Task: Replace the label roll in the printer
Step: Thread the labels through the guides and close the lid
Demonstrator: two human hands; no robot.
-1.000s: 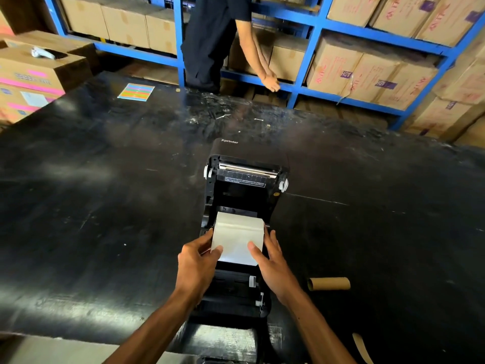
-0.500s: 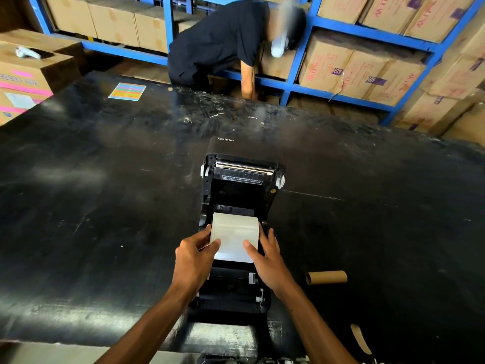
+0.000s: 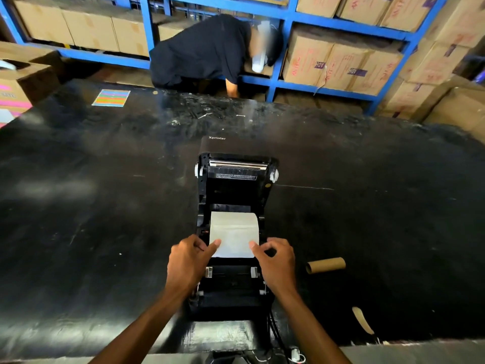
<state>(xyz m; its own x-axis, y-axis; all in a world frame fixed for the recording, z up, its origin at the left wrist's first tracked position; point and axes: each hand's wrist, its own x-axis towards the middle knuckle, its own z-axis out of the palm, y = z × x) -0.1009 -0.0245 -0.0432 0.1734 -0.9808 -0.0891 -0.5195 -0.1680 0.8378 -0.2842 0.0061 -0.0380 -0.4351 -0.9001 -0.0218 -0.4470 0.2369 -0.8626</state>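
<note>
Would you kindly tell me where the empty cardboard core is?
The empty cardboard core lies on the black table, right of the printer.

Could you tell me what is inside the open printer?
A white label roll sits in the printer, both thumbs pinching its loose end. The roll covers whatever lies beneath.
</note>
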